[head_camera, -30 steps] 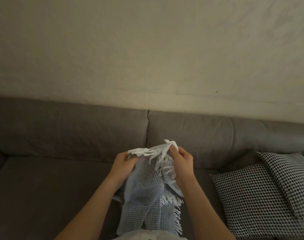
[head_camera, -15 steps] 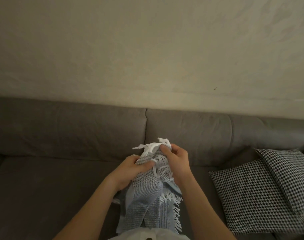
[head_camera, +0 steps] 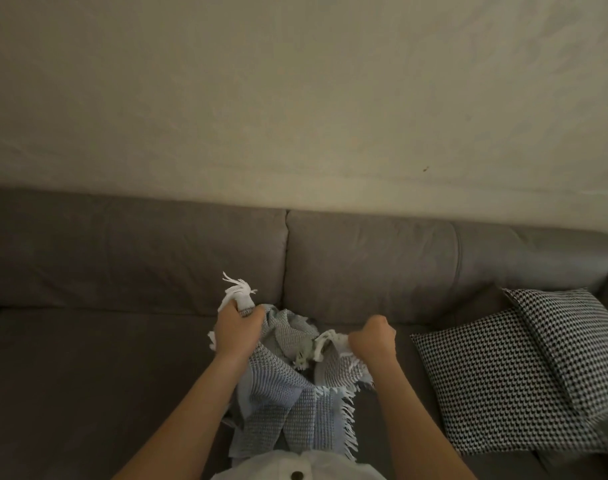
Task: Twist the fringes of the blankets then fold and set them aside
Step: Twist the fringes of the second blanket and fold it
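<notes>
Gripping the blanket (head_camera: pixel 281 396) over the sofa (head_camera: pixel 87 375), the left hand (head_camera: pixel 238 329) fists a fringe (head_camera: pixel 238 292) bunch, the right hand (head_camera: pixel 371 342) clamps another edge (both fully curled). Pulling apart risks tangling the loose tassels, I'd say.

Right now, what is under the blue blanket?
The blanket hangs from the left hand and right hand over the grey sofa seat; its lower end disappears behind a white buttoned garment. Whatever lies beneath its bunched folds is covered.
</notes>
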{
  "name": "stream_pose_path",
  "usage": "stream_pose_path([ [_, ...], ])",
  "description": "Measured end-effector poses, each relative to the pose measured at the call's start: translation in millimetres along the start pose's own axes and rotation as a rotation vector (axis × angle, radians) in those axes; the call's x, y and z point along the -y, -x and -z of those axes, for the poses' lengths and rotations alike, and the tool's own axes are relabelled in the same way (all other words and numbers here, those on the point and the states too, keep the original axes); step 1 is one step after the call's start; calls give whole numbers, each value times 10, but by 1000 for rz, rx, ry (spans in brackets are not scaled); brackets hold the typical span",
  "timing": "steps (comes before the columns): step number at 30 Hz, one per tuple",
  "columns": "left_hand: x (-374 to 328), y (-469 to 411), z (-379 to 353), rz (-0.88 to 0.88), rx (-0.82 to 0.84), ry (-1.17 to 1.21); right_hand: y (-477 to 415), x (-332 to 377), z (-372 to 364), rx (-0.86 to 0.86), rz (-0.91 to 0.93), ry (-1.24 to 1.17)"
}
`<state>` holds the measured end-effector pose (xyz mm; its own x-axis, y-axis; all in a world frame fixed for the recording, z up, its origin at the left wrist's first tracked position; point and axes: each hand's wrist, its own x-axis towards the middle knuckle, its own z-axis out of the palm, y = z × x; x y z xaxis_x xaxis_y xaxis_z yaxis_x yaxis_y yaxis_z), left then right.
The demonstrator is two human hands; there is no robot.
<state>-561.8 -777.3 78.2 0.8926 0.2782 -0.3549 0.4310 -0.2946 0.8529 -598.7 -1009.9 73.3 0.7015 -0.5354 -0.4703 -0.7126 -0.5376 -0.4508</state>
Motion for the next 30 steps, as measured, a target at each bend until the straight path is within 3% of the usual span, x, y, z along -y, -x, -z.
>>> stream_pose_path([
  [6,62,37,-48,-70,9,-10,57,-119,108,129,29,205],
  [11,157,38,-64,7,39,14,19,-151,35,24,191,152],
  [14,158,88,-49,-22,8,76,21,-65,44,32,373,-199],
  [16,106,155,-33,-63,-30,110,129,59,84,132,387,-575],
  [19,40,218,-32,-178,-54,97,205,194,111,332,166,-1222],
  [21,34,189,-59,-258,-82,9,235,254,145,373,-10,-1391],
  [25,45,249,-141,-387,16,-41,337,411,172,371,-84,-1282],
  [30,72,369,-246,-513,126,-169,481,559,93,371,246,-829],
])
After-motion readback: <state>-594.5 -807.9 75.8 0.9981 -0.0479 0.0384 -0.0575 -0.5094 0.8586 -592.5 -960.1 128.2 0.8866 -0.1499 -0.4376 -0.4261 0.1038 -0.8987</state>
